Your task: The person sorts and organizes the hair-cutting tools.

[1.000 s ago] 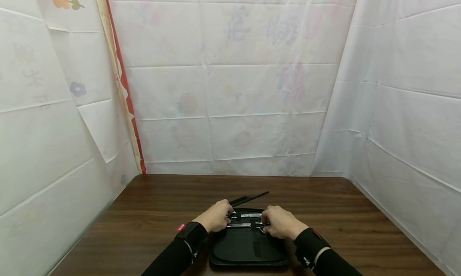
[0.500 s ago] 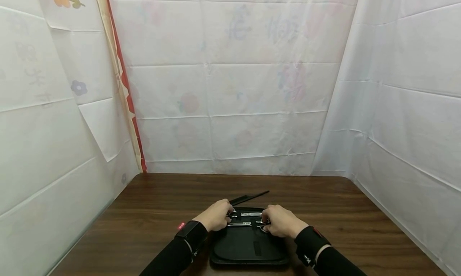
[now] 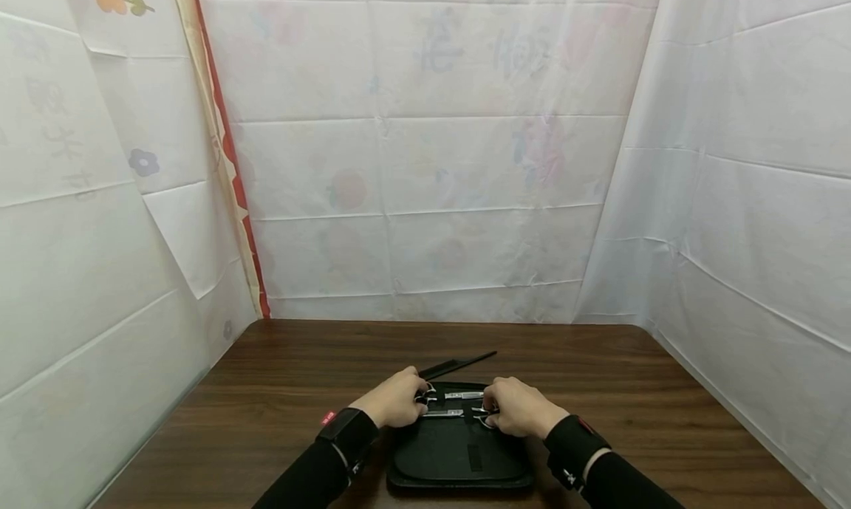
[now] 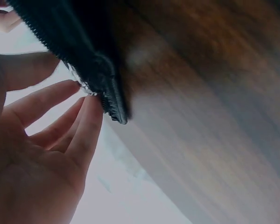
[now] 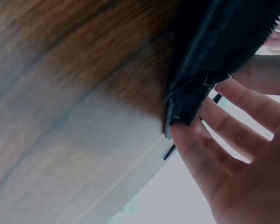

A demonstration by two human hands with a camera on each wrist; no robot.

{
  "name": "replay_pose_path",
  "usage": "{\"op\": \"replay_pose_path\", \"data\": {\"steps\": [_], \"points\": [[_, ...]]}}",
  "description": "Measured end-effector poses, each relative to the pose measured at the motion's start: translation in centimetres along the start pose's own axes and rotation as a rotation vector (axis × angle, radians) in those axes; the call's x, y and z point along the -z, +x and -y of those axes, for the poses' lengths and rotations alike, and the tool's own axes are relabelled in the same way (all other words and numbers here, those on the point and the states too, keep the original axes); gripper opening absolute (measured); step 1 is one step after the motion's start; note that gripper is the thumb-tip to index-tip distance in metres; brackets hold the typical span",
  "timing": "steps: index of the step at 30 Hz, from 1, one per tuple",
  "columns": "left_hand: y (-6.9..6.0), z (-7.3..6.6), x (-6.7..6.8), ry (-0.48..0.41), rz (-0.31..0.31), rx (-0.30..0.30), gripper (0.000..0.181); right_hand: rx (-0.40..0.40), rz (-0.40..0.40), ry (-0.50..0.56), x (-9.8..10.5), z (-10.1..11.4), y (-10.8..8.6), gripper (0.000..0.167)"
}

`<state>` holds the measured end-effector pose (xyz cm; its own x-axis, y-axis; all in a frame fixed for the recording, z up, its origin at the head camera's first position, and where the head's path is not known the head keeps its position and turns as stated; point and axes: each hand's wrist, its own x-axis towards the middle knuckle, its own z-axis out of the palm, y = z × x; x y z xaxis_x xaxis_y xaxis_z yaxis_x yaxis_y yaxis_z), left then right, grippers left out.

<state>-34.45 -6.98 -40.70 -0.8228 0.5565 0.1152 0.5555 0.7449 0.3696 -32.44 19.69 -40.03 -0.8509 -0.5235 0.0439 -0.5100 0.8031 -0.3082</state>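
Observation:
A black zippered case [image 3: 459, 453] lies open on the table, holding two silver scissors laid in opposite directions. The upper scissors [image 3: 463, 396] have their ring handles on the left, where my left hand [image 3: 394, 400] pinches them with thumb and fingertips. My right hand [image 3: 521, 408] grips the handles of the lower scissors [image 3: 443, 414] at the case's right side. From the left wrist, a bit of shiny metal shows between the left fingertips [image 4: 91, 105] beside the case's zipper edge. In the right wrist view, one fingertip [image 5: 179, 130] touches the case's edge; the scissors are mostly hidden there.
A black comb [image 3: 459, 365] lies slantwise on the brown wooden table [image 3: 299, 369], just behind the case. White printed sheets [image 3: 425, 162] hang around the back and both sides. Wood surface extends left and right of the case.
My left hand has shifted slightly left, and more of the ring handles shows beside its fingertips. The right hand stays in place. Both scissors remain in the case.

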Motion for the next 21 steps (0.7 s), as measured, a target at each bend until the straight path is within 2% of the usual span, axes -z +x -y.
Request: {"op": "replay_pose_path", "data": {"steps": [6, 12, 16, 21], "points": [[-0.3, 0.0, 0.2, -0.040, 0.057, 0.059, 0.050, 0.018, 0.042, -0.003, 0.6, -0.1, 0.2, 0.008], [-0.5, -0.1, 0.1, -0.043, 0.078, 0.083, 0.053, 0.010, 0.081, -0.002, 1.2, -0.4, 0.7, 0.008], [-0.6, -0.1, 0.3, -0.044, 0.082, 0.075, 0.055, 0.032, 0.046, 0.002, 1.6, -0.5, 1.2, 0.007], [-0.4, 0.0, 0.4, -0.054, 0.082, 0.077, 0.058, 0.046, -0.034, -0.016, 2.2, -0.6, 2.4, 0.006]]}}
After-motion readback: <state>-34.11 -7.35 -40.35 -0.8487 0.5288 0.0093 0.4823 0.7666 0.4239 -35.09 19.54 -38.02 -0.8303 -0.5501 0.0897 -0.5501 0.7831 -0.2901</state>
